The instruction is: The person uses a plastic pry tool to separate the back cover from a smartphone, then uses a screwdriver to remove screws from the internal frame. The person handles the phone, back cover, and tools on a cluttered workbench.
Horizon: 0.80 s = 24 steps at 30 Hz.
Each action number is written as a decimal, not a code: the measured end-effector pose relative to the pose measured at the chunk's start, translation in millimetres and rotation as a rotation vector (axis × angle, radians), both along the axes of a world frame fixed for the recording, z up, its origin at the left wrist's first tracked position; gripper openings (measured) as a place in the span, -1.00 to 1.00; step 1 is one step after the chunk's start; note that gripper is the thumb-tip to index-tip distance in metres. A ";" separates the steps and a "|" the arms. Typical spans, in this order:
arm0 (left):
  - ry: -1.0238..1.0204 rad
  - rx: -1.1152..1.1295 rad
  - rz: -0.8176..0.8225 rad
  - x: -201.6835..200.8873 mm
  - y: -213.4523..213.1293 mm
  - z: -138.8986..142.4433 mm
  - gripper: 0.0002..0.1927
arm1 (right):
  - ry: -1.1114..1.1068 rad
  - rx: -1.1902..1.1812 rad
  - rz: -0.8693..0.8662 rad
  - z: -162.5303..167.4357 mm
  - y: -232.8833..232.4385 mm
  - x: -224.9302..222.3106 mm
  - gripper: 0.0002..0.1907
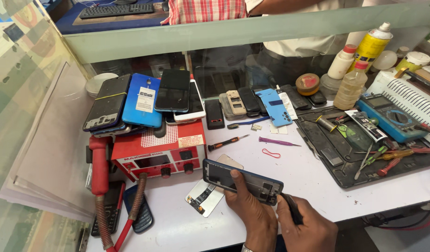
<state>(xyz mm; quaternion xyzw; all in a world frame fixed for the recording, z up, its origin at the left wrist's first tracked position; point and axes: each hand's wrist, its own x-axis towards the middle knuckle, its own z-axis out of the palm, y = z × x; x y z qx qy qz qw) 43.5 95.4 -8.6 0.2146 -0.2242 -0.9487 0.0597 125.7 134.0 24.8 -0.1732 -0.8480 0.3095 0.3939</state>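
Observation:
My left hand [250, 212] grips an opened phone frame [243, 179] with a blue rim, held slanted above the white table [313, 177], thumb pressed on its inner face. My right hand [306, 226] is closed around a dark slim tool [292, 209] whose tip meets the frame's right end. Under the frame lies a detached phone panel [206, 196] with small parts showing.
A red rework station [161, 151] carries a pile of phones [145, 100]. A screwdriver [226, 142], purple pry tool [278, 142] and red rubber band [271, 153] lie ahead. A black work mat [350, 149], blue multimeter [391, 117] and bottles [350, 84] sit right. People stand behind the glass.

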 end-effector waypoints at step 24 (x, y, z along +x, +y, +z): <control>0.118 -0.095 -0.022 10.3 -5.6 -5.8 -0.71 | -0.738 0.168 0.067 14.3 52.7 5.1 -0.76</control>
